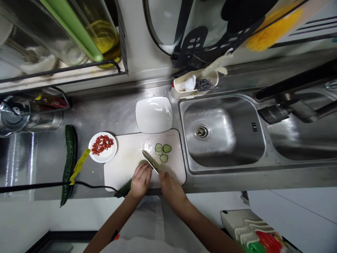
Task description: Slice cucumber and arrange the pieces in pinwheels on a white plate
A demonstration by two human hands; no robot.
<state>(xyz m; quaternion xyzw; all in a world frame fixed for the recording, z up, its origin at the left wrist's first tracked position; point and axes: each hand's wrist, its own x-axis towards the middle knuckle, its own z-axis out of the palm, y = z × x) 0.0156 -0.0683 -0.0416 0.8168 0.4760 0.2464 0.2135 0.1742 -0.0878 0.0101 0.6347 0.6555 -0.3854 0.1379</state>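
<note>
On the white cutting board (121, 154), my left hand (140, 181) is closed over a dark green cucumber (125, 188), whose uncut end sticks out to the left. Held in my right hand (170, 186) is a knife (150, 161), its blade angled to the upper left right beside my left fingertips. Several round cucumber slices (163, 158) lie on the board just right of the blade. Part of the cucumber under my left fingers is hidden. The knife's handle is covered by my right hand.
A white square plate (154, 114) stands behind the board. Left of it are a small dish (107, 156) of red berries and a whole cucumber (68, 158). The sink (223, 133) lies to the right. A black cord (89, 185) with a yellow tag crosses the front left.
</note>
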